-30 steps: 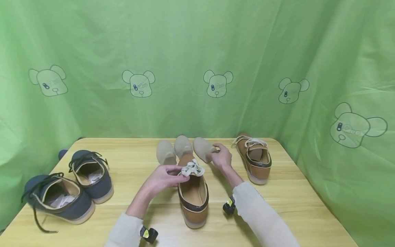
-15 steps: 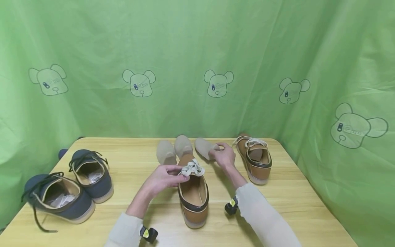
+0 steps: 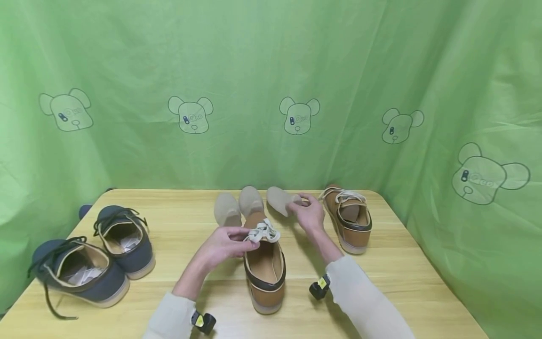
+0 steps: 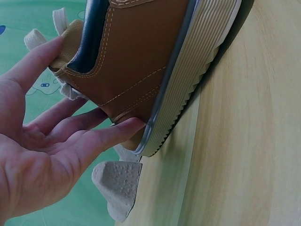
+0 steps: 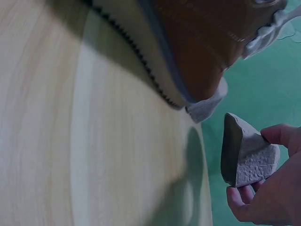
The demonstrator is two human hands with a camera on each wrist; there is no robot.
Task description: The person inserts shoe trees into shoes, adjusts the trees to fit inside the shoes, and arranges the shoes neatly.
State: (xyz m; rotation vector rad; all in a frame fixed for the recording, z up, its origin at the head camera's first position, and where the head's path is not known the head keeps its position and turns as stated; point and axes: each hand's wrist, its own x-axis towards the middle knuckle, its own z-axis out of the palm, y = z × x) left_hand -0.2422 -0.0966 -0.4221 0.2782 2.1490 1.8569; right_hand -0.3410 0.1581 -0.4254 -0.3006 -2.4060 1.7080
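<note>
Both arms are stretched forward in pale sleeves (image 3: 366, 301), with something gripped at the end of each. By the left hand (image 3: 225, 242), its thumb laid at the tongue and its fingers curved toward the toe, a brown shoe (image 3: 264, 273) is held on the table (image 3: 394, 296); some fingertips are hidden by the upper. Between one and two o'clock from that shoe, the right hand (image 3: 309, 214) is seen, and a beige insert (image 3: 280, 200) is pinched in its thumb and fingers. That hand is cut off in its own wrist view; whether the table is touched by the insert cannot be told. Near twelve, the middle insert (image 3: 251, 200) is partly covered by the toe; at eleven, the left insert (image 3: 227, 208) is seen. At two, a second brown shoe (image 3: 357, 235) is set. At nine, white contents inside two navy shoes (image 3: 101, 285) cannot be made out. Everything is backed by a green curtain (image 3: 254, 70).
</note>
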